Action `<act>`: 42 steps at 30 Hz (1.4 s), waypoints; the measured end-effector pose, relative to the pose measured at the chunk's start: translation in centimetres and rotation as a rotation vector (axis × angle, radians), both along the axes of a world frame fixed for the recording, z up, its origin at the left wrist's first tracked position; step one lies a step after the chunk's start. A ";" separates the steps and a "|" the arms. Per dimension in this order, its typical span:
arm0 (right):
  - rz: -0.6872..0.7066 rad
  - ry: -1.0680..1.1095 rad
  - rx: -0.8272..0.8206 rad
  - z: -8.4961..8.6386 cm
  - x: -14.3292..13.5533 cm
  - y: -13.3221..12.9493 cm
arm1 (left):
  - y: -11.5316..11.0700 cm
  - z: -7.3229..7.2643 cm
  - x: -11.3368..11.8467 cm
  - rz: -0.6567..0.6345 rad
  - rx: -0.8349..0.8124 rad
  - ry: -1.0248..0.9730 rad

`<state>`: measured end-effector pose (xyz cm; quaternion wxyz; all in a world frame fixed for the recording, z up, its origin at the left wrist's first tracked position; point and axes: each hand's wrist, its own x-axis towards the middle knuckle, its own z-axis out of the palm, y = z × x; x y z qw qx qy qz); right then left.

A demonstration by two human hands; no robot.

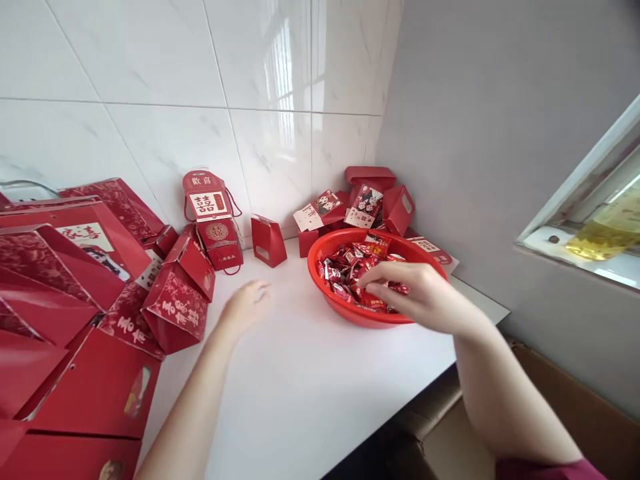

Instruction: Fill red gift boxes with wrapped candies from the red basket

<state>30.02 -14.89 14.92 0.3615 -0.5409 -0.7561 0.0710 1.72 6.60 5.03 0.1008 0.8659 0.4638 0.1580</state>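
View from above a white table set into a tiled corner. The right hand reaches into a red plastic bowl that sits near the table's far right edge; its fingers are curled down among the red-wrapped sweets heaped inside, closing on a few of them, though which pieces are actually pinched cannot be told. The bowl is shallow and wide-mouthed, so the hand enters from the near side without meeting the rim. The left hand hovers low over bare tabletop, empty, fingers loosely spread and slightly blurred; it lies between the bowl and a small red gift box lying tilted just to its left, nearest of a pile.

Surroundings: larger red gift bags crowd the left edge, overlapping one another and taking up that whole side. Against the back wall stands a tall red box with cord handles, upright, and beside it a small folded red box, standing alone. Behind the bowl, in the corner, a heap of folded boxes lies jumbled, some touching the bowl's far rim. A window sill runs at right, and a cardboard carton stands below the table edge. Nothing lies between the two hands.
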 end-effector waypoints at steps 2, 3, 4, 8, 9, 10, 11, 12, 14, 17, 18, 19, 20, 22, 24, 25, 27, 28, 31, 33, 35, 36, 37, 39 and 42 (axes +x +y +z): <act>-0.084 0.015 -0.057 0.5 3.0 0.7 | 0.6 -4.1 1.1 0.050 -0.050 0.065; -0.111 0.023 -0.106 0.5 4.5 1.5 | 0.6 -5.7 1.5 0.089 -0.048 0.081; -0.122 0.029 -0.180 0.4 5.9 2.6 | 0.5 -6.9 1.7 0.106 -0.042 0.091; -0.017 0.030 -0.570 -0.1 9.7 9.0 | -0.1 -8.8 1.8 0.133 -0.034 0.121; 0.014 0.016 -0.608 -0.2 9.8 10.8 | -0.2 -8.8 1.7 0.135 -0.033 0.127; 0.036 -0.007 -0.610 -0.1 9.5 12.7 | -0.2 -8.7 1.6 0.137 -0.034 0.131; 0.047 -0.048 -0.584 -0.1 8.9 14.5 | -0.3 -8.7 1.5 0.141 -0.035 0.134; 0.052 -0.112 -0.548 0.0 7.8 16.2 | -0.4 -8.6 1.4 0.149 -0.036 0.137; 0.042 -0.266 -0.470 -0.1 4.9 19.5 | -0.6 -8.6 1.1 0.175 -0.040 0.140; -0.021 -0.394 -0.397 -0.6 0.2 23.8 | -1.1 -8.6 0.7 0.251 -0.044 0.144; -0.059 -0.398 -0.372 -0.8 -1.2 25.0 | -1.3 -8.7 0.6 0.290 -0.043 0.143; -0.102 -0.393 -0.340 -1.0 -2.4 26.2 | -1.4 -8.7 0.6 0.334 -0.041 0.139; -0.142 -0.387 -0.307 -1.1 -3.5 27.3 | -1.5 -8.7 0.5 0.375 -0.040 0.131; -0.194 -0.363 -0.250 -1.3 -5.0 29.1 | -1.6 -8.7 0.5 0.430 -0.041 0.110; -0.194 -0.327 -0.233 -1.5 -6.1 30.6 | -1.6 -8.7 0.5 0.443 -0.049 0.088; -0.184 -0.303 -0.240 -1.7 -6.5 31.2 | -1.6 -8.7 0.5 0.438 -0.053 0.077; -0.172 -0.243 -0.271 -2.1 -7.1 32.0 | -1.7 -8.8 0.5 0.430 -0.061 0.052; -0.173 -0.210 -0.287 -2.2 -7.4 32.2 | -1.7 -8.8 0.5 0.428 -0.064 0.039; -0.205 -0.112 -0.304 -2.5 -8.0 32.0 | -1.6 -9.0 0.4 0.426 -0.063 -0.001; -0.248 -0.063 -0.277 -2.2 -8.3 31.4 | -1.6 -9.1 0.3 0.422 -0.063 -0.046; -0.290 -0.030 -0.231 -1.6 -8.7 30.5 | -1.4 -9.2 0.2 0.414 -0.071 -0.110; -0.299 -0.021 -0.208 -1.1 -9.1 29.9 | -1.3 -9.2 0.2 0.411 -0.077 -0.150; -0.296 -0.017 -0.187 -0.7 -9.5 29.1 | -1.2 -9.1 0.1 0.411 -0.084 -0.196; -0.259 -0.016 -0.155 0.2 -10.4 27.1 | -0.8 -8.9 -0.2 0.422 -0.095 -0.305; -0.176 -0.015 -0.109 0.6 -12.2 22.6 | -0.2 -8.2 -0.8 0.455 -0.105 -0.511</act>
